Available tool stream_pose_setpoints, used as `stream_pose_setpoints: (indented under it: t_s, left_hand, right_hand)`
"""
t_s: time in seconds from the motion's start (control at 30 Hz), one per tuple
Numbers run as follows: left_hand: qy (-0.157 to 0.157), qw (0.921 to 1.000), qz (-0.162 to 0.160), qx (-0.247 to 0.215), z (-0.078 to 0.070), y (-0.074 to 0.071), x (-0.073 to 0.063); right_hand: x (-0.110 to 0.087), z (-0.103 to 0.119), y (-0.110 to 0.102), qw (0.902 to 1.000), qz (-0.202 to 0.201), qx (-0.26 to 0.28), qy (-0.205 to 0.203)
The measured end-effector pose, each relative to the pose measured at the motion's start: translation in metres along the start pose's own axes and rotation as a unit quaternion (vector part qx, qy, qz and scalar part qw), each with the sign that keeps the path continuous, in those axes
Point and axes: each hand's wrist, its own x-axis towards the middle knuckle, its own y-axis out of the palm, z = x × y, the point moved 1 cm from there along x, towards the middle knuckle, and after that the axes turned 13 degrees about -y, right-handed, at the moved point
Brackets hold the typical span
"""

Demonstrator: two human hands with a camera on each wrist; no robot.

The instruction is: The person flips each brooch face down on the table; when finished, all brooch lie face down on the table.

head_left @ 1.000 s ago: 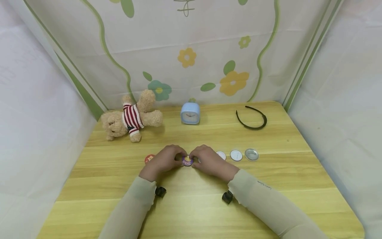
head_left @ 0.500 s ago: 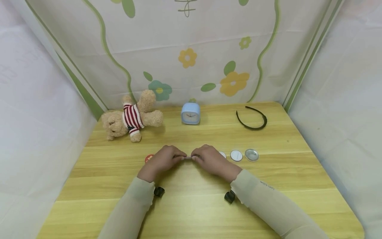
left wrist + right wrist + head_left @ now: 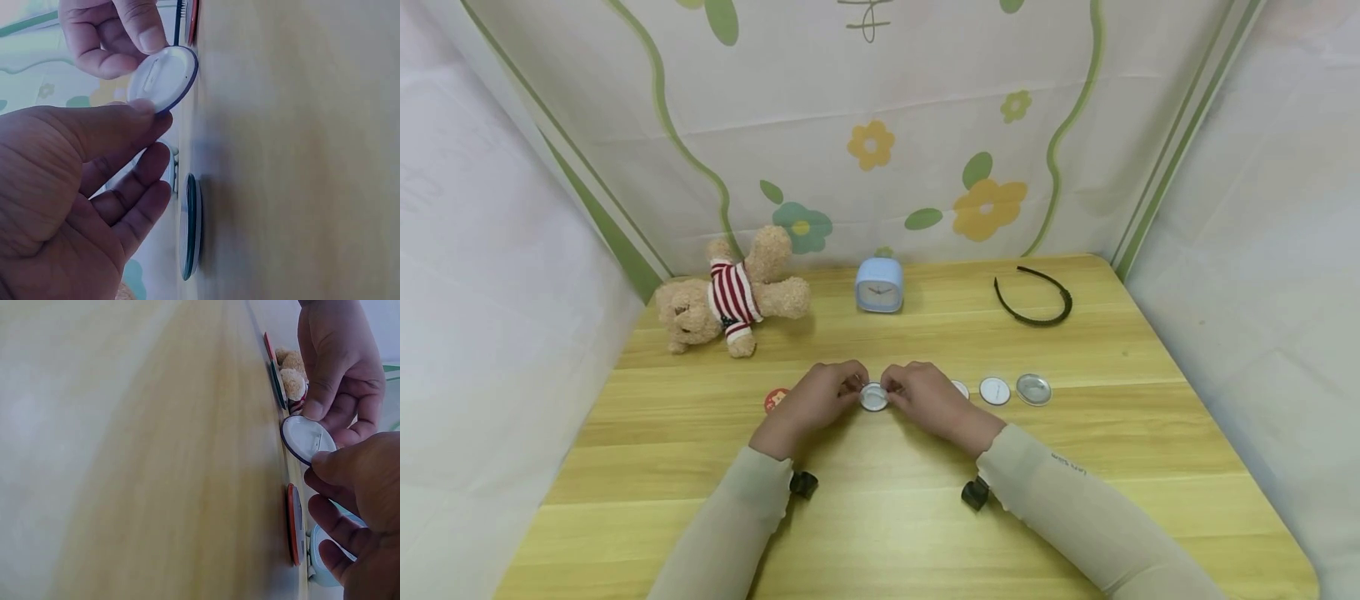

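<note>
Between both hands a round pin badge (image 3: pixel 873 397) is held up, its white back with a pin (image 3: pixel 164 78) facing the person. My left hand (image 3: pixel 822 400) pinches its left edge with thumb and forefinger, the other fingers loosely bent. On the opposite edge, my right hand (image 3: pixel 928 400) pinches it too, the thumb (image 3: pixel 334 467) lying over the white back. Beside the left hand lies a red badge (image 3: pixel 775 399) with a star, partly covered by it. A green-edged badge (image 3: pixel 190 228) shows below the left fingers in the left wrist view.
Right of the hands lie a partly hidden white-backed badge (image 3: pixel 960 389), another white-backed badge (image 3: pixel 995 391) and a silvery one (image 3: pixel 1033 389). Behind stand a teddy bear (image 3: pixel 733 292) on its side, a blue clock (image 3: pixel 878 285) and a black headband (image 3: pixel 1037 320) on the wooden table (image 3: pixel 880 517).
The held badge has flipped over: its purple printed face showed first, then it stood edge-on, and now its white back shows. Both hands stay in nearly the same place.
</note>
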Motion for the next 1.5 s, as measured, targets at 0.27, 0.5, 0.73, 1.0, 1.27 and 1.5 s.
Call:
stream_pose_setpoints:
  t_s: [0.27,0.5,0.73,1.0,1.27,1.5]
  left_hand:
    - [-0.017,0.9992,0.037,-0.004,0.001,0.003,0.002]
    - [0.001,0.9990,0.042,0.017,0.002,0.005,0.004]
    - [0.014,0.9985,0.039,0.034,0.003,0.006,0.004]
    - [0.015,0.9982,0.036,0.045,0.001,0.006,0.003]
    - [0.006,0.9988,0.035,0.034,0.013,-0.006,-0.004]
    - [-0.024,0.9980,0.037,0.045,0.044,-0.034,-0.020]
  right_hand:
    - [-0.002,0.003,-0.003,0.9997,0.017,0.017,-0.009]
    - [-0.003,-0.001,0.000,0.9988,0.032,-0.012,-0.035]
    - [-0.004,-0.004,0.003,0.9978,0.029,-0.025,-0.053]
    - [-0.004,-0.002,0.003,0.9981,0.034,-0.023,-0.046]
    - [-0.005,-0.004,0.003,0.9981,0.034,-0.026,-0.045]
    - [-0.006,-0.004,0.001,0.9981,0.040,-0.022,-0.042]
